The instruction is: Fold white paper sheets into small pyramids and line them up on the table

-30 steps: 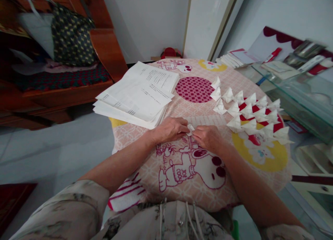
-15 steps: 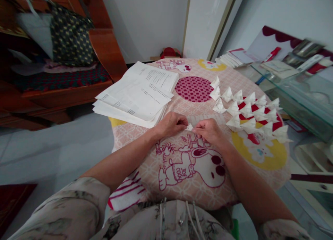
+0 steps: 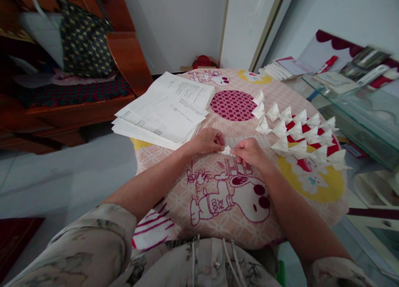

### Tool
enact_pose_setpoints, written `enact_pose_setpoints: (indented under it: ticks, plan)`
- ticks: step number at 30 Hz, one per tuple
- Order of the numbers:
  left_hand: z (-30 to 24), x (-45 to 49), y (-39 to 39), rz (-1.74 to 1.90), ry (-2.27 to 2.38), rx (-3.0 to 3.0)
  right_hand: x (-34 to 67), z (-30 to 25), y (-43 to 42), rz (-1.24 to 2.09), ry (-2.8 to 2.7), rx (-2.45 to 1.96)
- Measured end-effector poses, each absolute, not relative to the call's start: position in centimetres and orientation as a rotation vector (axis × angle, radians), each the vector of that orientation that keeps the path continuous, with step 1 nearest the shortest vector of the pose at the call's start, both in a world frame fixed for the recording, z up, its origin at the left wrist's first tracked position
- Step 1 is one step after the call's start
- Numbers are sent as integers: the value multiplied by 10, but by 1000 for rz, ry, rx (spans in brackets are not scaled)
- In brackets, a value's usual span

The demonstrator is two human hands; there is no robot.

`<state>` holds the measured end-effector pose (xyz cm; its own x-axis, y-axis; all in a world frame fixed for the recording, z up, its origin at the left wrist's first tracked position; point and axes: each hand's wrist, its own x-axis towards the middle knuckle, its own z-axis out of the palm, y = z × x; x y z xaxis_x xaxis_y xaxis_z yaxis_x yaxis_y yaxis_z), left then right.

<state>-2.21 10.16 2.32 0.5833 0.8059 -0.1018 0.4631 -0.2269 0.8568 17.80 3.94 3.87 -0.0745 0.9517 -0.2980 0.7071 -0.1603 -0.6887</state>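
Observation:
My left hand point(image 3: 206, 141) and my right hand point(image 3: 252, 153) meet over the middle of a round table covered with a pink cartoon-dog cloth point(image 3: 218, 195). Both pinch a small folded white paper piece point(image 3: 227, 150) between their fingertips, just above the cloth. To the right lie several finished white folded paper triangles point(image 3: 299, 135) in rows. A thick stack of printed white sheets point(image 3: 166, 112) rests at the table's far left, just beyond my left hand.
A wooden bench point(image 3: 71, 100) with a dark patterned bag point(image 3: 84, 40) stands at the left. A glass-topped counter point(image 3: 361, 104) with booklets and papers point(image 3: 282, 69) is at the right. A red object point(image 3: 203, 62) sits on the floor behind the table.
Both hands have shifted slightly away from me with the small paper piece, fingers still working it. The folded triangles and the paper stack have stayed where they were.

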Motion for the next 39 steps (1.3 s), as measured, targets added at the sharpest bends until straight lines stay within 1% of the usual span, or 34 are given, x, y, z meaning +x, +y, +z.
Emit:
enact_pose_setpoints:
  ticks: [10,19,23,30,39]
  plan:
    - [30,-16,91,462,1198,2088,169,45,38,1043,-1768,-1983]
    - [33,-12,88,433,1182,2279,167,43,40,982,-1790,-1990]
    - [32,-14,85,460,1100,2310,170,42,44,1041,-1780,-1998]
    - [24,-21,85,591,795,2386,176,44,45,1151,-1742,-1919]
    - [20,-22,87,623,752,2360,177,44,42,1115,-1723,-1945]
